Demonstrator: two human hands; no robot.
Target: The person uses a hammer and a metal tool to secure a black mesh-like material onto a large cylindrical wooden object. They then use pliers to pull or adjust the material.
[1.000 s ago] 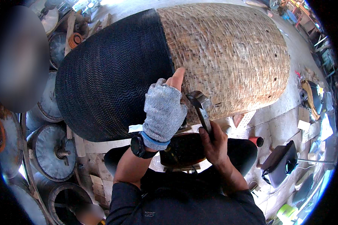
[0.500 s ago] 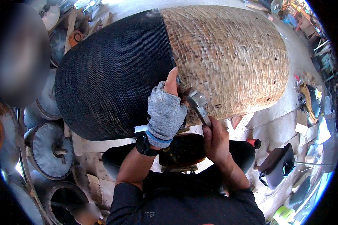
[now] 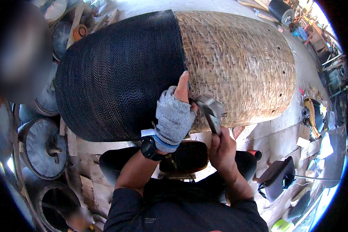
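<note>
You're mid-strike on the big barrel-shaped woven form, which lies on its side filling the top half of view: dark wrapped section from 9 to 12 o'clock, bare tan section from 12 to 3. Your gloved left hand presses flat at the seam between the two, fingers open, with nothing clamped; your right hand, at about 5 o'clock of it, is closed around the hammer, head just beside the left fingertips. Judging from this, the next tap needs a short controlled swing onto the seam edge, clear of the left thumb.
</note>
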